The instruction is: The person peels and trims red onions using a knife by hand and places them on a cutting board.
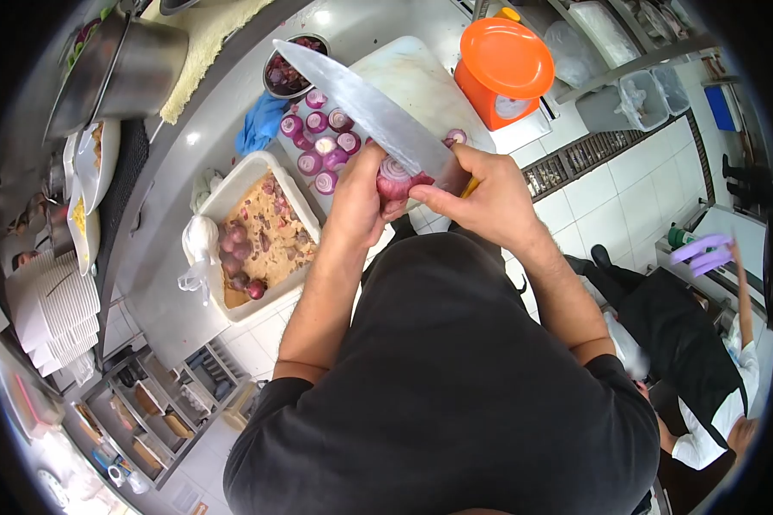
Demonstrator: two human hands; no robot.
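My left hand [358, 199] is closed around a red onion [395, 178] whose cut face shows pale rings. In my right hand [487, 191] is a large chef's knife [361, 101], its broad blade pointing up and left across the onion. A bit of yellow handle shows below my right fingers, and my right thumb rests against the onion. Several trimmed red onions [309, 162] sit beyond my left hand, beside a white cutting board [412, 73]. One more onion piece [456, 136] lies on the board near my right hand.
Left of me stands a white bin [275, 296] with whole onions and loose skins. A metal bowl [307, 41] of onion scraps and a blue cloth [260, 124] are at the back. An orange scale [507, 62] stands right of the board. Another person [687, 343] works at the right.
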